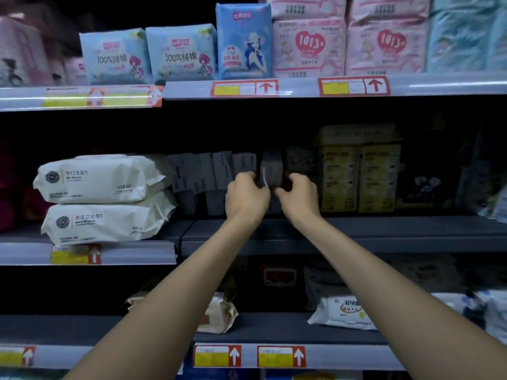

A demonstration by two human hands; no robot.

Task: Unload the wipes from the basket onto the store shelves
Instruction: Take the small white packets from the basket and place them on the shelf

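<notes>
Both my arms reach up to the middle shelf (pixel 356 229), and my hands meet at about 12 o'clock from my view on a dark grey pack (pixel 271 168) standing upright on that shelf. My left hand (pixel 247 197) holds its left side with the fingers (pixel 248 178) curled round the edge; my right hand (pixel 299 197) holds its right side, fingers bent against the pack. So both sets of fingers are closed on the pack, one from each side. The pack stands at the right end of a row of grey packs (pixel 208 174) of the same kind, which runs off toward 9 o'clock, and it touches or nearly touches the last of them; the shelf is dim there and I cannot tell which. At 3 o'clock from the pack, just beside my right hand, stand yellow boxes (pixel 359 179). Well off at 9 o'clock two white wipes packs (pixel 101 198) lie stacked one on the other near the shelf front. The top shelf (pixel 301 87), at 12 o'clock, carries blue packs (pixel 181 52) and pink packs (pixel 348 48). On the bottom shelf (pixel 274 327), at 6 o'clock below my arms, lie a beige pack (pixel 219 314) and a white pack (pixel 343 311).
</notes>
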